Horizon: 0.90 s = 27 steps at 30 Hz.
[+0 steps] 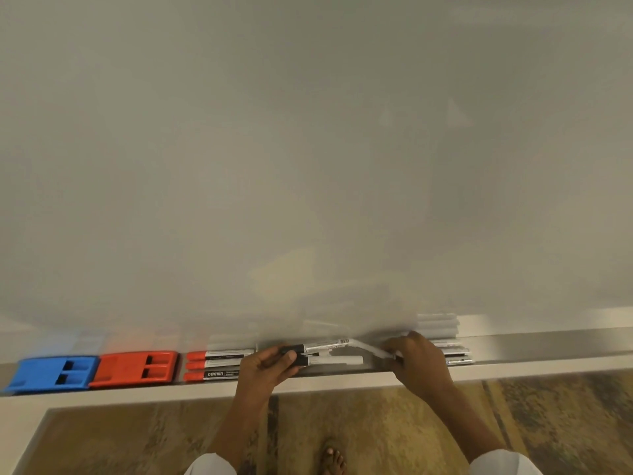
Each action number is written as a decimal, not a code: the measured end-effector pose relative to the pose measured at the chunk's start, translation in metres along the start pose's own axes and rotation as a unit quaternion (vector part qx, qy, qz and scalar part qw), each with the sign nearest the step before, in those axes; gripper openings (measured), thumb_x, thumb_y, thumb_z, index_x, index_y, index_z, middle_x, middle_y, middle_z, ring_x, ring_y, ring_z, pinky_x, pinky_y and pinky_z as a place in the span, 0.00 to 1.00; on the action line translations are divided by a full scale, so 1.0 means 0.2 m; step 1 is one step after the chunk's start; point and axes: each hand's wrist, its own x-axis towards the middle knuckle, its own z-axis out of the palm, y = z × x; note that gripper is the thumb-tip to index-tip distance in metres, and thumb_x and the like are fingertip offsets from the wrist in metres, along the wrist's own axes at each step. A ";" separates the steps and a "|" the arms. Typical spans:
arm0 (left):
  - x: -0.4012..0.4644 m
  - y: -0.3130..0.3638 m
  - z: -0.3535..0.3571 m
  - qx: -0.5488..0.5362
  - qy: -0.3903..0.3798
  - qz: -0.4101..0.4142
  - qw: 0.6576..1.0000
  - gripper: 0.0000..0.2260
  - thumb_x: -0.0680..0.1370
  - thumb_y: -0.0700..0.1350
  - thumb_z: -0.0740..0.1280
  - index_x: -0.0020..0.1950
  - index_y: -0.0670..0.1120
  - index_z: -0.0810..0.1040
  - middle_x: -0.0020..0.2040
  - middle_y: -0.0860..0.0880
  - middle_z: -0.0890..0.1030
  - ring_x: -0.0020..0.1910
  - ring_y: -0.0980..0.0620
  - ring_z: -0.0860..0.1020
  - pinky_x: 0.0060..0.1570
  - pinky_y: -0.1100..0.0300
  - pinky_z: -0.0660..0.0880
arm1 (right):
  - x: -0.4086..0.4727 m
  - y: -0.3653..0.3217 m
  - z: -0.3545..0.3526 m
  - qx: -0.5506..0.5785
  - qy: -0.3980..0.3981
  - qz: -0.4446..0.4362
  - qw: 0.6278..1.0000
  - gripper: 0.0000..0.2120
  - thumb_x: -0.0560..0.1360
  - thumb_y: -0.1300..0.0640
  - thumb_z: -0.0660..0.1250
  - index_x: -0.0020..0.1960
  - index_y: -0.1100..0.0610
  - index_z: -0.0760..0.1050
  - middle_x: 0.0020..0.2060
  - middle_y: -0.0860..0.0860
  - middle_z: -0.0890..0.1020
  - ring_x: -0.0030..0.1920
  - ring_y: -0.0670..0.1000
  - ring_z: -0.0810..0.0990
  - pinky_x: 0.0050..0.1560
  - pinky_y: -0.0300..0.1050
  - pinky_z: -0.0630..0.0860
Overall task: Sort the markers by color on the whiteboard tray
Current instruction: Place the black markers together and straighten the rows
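Three red-capped markers (212, 365) lie side by side on the whiteboard tray (548, 344), left of centre. My left hand (270, 366) is shut on the black caps of black-capped markers (322, 347), whose white barrels point right. My right hand (416, 358) grips another white-barrelled marker (371, 350), tilted over the tray; its cap is hidden. More markers (457, 353) lie stacked on the tray just right of my right hand, their cap colours hidden or blurred.
A blue eraser (51, 373) and a red eraser (135, 368) sit at the tray's left end. The whiteboard (308, 166) fills the view above. Below the tray is patterned carpet (376, 423) and a bare foot (334, 459).
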 end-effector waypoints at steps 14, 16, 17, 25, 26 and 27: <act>-0.04 0.02 0.08 0.076 -0.068 0.010 0.995 0.09 0.72 0.30 0.70 0.43 0.43 0.86 0.43 0.38 0.86 0.43 0.42 0.86 0.40 0.61 0.83 | -0.07 -0.16 -0.26 0.318 -0.069 -0.046 0.944 0.08 0.74 0.51 0.70 0.52 0.44 0.82 0.43 0.41 0.85 0.44 0.44 0.82 0.42 0.38 0.79; -0.05 0.02 0.10 0.077 -0.075 0.013 0.994 0.08 0.72 0.31 0.70 0.45 0.41 0.85 0.44 0.37 0.86 0.44 0.42 0.85 0.40 0.60 0.83 | -0.08 -0.23 -0.28 0.388 -0.071 -0.036 0.918 0.08 0.74 0.53 0.70 0.52 0.46 0.82 0.42 0.46 0.85 0.41 0.46 0.81 0.36 0.40 0.77; -0.05 0.02 0.11 0.074 -0.074 0.014 0.994 0.08 0.72 0.31 0.70 0.46 0.41 0.85 0.45 0.37 0.86 0.45 0.41 0.85 0.41 0.60 0.83 | -0.09 -0.26 -0.29 0.425 -0.074 -0.025 0.902 0.09 0.74 0.54 0.70 0.53 0.47 0.82 0.42 0.48 0.84 0.39 0.46 0.80 0.35 0.40 0.76; -0.11 -0.01 0.13 0.065 -0.056 0.031 0.996 0.09 0.73 0.32 0.70 0.51 0.39 0.83 0.48 0.39 0.86 0.48 0.41 0.85 0.46 0.56 0.83 | -0.25 -0.33 -0.33 0.626 -0.089 0.033 0.774 0.22 0.75 0.63 0.67 0.66 0.51 0.70 0.46 0.58 0.80 0.38 0.59 0.82 0.41 0.49 0.80; -0.12 -0.02 0.13 0.066 -0.050 0.029 0.996 0.09 0.73 0.33 0.71 0.51 0.39 0.83 0.48 0.38 0.86 0.49 0.41 0.85 0.47 0.55 0.83 | -0.27 -0.33 -0.32 0.642 -0.093 0.037 0.760 0.23 0.75 0.63 0.66 0.67 0.50 0.69 0.46 0.58 0.80 0.37 0.59 0.81 0.38 0.49 0.78; -0.12 -0.02 0.14 0.069 -0.046 0.028 0.996 0.09 0.72 0.33 0.71 0.51 0.40 0.83 0.48 0.38 0.86 0.49 0.40 0.84 0.47 0.54 0.83 | -0.28 -0.34 -0.31 0.657 -0.102 0.047 0.745 0.23 0.75 0.64 0.66 0.67 0.50 0.69 0.47 0.57 0.80 0.37 0.59 0.80 0.38 0.50 0.77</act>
